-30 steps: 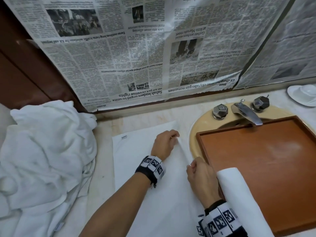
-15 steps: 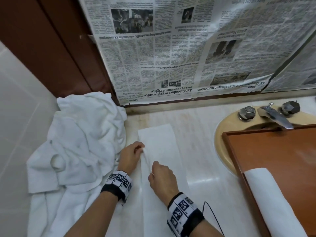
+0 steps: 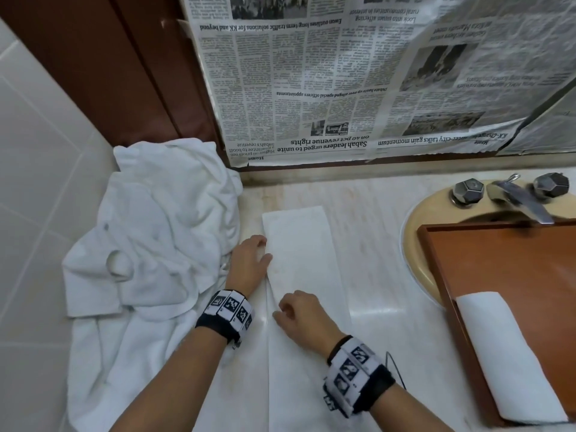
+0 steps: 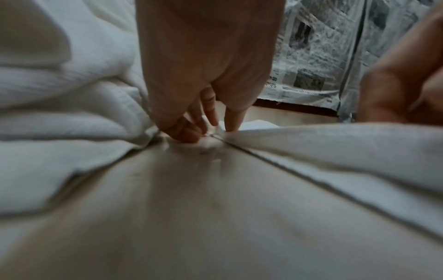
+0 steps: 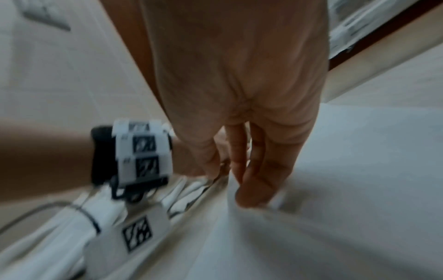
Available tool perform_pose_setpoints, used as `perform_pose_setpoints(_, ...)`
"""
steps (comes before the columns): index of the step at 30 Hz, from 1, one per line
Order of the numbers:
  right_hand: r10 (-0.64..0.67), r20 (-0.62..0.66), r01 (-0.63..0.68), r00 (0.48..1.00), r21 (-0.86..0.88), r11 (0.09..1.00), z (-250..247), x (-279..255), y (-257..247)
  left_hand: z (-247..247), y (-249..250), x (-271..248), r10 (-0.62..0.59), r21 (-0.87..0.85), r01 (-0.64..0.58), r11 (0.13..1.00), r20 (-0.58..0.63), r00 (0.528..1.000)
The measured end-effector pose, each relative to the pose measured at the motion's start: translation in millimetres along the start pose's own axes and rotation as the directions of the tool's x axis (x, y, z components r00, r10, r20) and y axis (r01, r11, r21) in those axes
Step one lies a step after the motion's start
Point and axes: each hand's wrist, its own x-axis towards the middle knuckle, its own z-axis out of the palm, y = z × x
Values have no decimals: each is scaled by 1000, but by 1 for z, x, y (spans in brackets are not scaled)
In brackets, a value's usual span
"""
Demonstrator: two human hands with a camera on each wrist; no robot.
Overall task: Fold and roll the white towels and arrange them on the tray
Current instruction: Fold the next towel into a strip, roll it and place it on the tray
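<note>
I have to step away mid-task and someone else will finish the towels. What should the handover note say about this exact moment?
Left hand: fingertips on the left long edge of the folded towel strip, pinching it as far as the wrist view shows.
Right hand: fingers curled, grip on the same edge, nearer the body.
The strip lies flat on the marble counter, folded lengthwise, not yet rolled.
One rolled towel already lies on the wooden tray over the sink.
Unfolded white towel pile waits at the left.
Left to do: roll this strip, place it on the tray, then work through the pile.
</note>
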Motion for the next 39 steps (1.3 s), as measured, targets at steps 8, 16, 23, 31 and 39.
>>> perform_pose_setpoints(8,-243,-296,180,924,-226,957,-66,35,60,18,-3,-13,161,254,-154,955,-9,987)
perform_pose_setpoints(16,-208,3,171,978,-578,798,-50,97,64,41,12,2,-15,507,-115,854,245,969)
perform_pose_setpoints(23,46,-140,-115,989,-542,833,-88,88,110,23,-1,2,-50,415,-54,908,237,970)
perform_pose_setpoints(31,-146,-70,88,987,-527,845,-20,34,87,51,27,-63,-19,455,-118,883,285,958)
perform_pose_setpoints(39,69,-176,-148,982,-494,857,-41,22,107,33,12,-76,-121,448,16,894,206,971)
